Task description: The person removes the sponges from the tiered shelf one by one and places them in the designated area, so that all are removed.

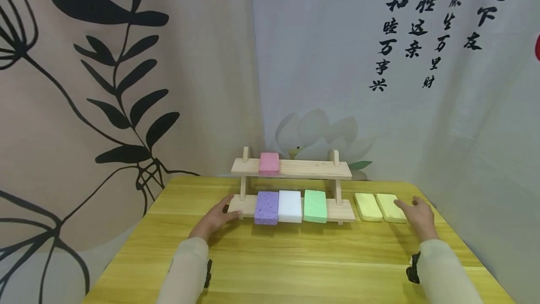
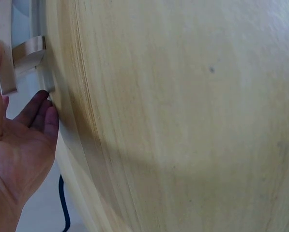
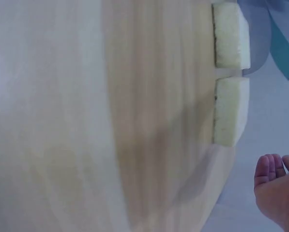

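A two-tier wooden shelf [image 1: 312, 168] stands at the back of the table. On its lower board sit a purple sponge [image 1: 266, 208], a white sponge [image 1: 290, 206] and a green sponge [image 1: 315, 206], side by side; a pink sponge [image 1: 269, 163] is on the upper board. My left hand [image 1: 216, 219] holds the lower board's left end, thumb at the front edge and index finger behind. To the right lie two yellow sponges, a left one [image 1: 368, 207] and a right one [image 3: 231, 111]. Beside the right one hovers my right hand [image 1: 417, 217], fingers loosely bent, nothing in its grasp.
The light wooden table [image 1: 295, 262] reaches back to a hanging cloth [image 1: 202, 83] printed with dark plants and writing. Low in the left wrist view, a dark cord-like line [image 2: 64, 203] runs beyond the table edge.
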Demonstrator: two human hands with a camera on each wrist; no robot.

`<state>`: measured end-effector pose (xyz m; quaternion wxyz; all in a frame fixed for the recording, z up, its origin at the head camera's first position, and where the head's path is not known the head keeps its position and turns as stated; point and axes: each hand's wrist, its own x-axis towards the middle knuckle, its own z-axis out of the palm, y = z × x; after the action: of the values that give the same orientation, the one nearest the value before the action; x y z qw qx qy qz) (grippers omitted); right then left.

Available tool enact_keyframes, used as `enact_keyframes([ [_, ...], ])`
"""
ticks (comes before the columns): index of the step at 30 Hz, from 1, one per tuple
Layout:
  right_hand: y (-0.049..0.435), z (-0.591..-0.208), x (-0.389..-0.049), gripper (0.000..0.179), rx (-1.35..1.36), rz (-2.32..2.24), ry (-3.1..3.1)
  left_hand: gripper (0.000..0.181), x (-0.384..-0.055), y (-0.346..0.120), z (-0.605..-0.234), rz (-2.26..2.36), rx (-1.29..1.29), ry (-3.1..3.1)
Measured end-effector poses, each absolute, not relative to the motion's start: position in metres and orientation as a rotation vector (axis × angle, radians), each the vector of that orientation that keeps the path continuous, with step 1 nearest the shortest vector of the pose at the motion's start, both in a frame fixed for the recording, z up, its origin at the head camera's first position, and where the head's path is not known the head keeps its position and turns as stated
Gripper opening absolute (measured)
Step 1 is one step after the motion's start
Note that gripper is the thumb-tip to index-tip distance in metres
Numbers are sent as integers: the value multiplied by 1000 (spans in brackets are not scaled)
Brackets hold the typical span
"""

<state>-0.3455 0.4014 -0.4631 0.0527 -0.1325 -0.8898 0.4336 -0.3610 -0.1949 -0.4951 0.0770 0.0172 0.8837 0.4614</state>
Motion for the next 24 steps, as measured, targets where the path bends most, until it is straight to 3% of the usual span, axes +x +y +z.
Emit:
enact_keyframes([
  [24, 352, -418, -370, 90, -311, 1396, -2579, 91, -367, -197, -501, 1404, 60, 2628],
])
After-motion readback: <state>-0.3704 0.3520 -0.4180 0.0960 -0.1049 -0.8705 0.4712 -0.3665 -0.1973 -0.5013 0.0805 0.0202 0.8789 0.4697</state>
